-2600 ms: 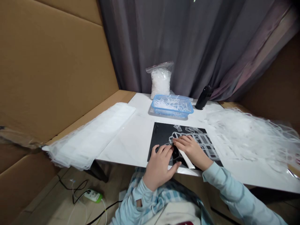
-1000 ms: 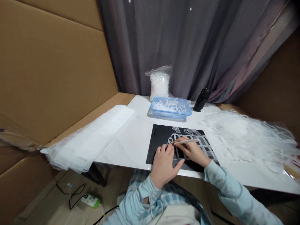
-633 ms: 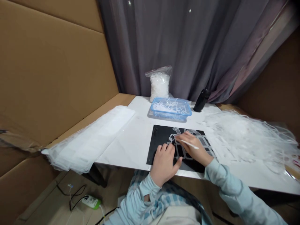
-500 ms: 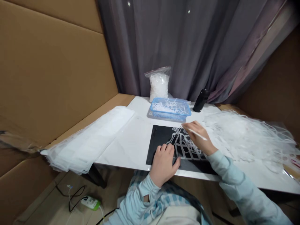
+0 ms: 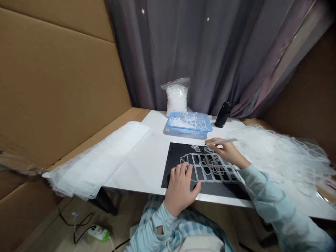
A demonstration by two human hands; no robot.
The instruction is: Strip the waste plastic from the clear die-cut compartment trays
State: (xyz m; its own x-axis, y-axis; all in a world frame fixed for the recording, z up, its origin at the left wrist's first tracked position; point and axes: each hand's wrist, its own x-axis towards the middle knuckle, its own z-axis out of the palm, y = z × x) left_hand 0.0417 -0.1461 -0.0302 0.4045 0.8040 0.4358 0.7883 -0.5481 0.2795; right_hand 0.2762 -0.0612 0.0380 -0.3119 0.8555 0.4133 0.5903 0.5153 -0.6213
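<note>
A black sheet (image 5: 174, 155) lies at the front of the white table, and a clear plastic lattice of rectangular cells (image 5: 210, 168) lies on it, with a tangle of strips at its middle. My left hand (image 5: 181, 189) rests flat on the sheet's front part, its fingertips at the lattice's lower left edge. My right hand (image 5: 228, 151) is at the lattice's far right corner, with its fingers closed on a thin pale stick (image 5: 223, 141). The stick's tip points left, just above the lattice.
A blue basket of plastic pieces (image 5: 189, 124), a bagged white mass (image 5: 176, 98) and a black bottle (image 5: 223, 114) stand at the table's back. A heap of clear strips (image 5: 278, 154) lies to the right; a flat stack of clear sheets (image 5: 97, 157) lies to the left.
My right hand has moved to the far right of the lattice, and the stick now lies more level. The lattice lies flatter and more spread on the sheet. My left hand has stayed on the sheet.
</note>
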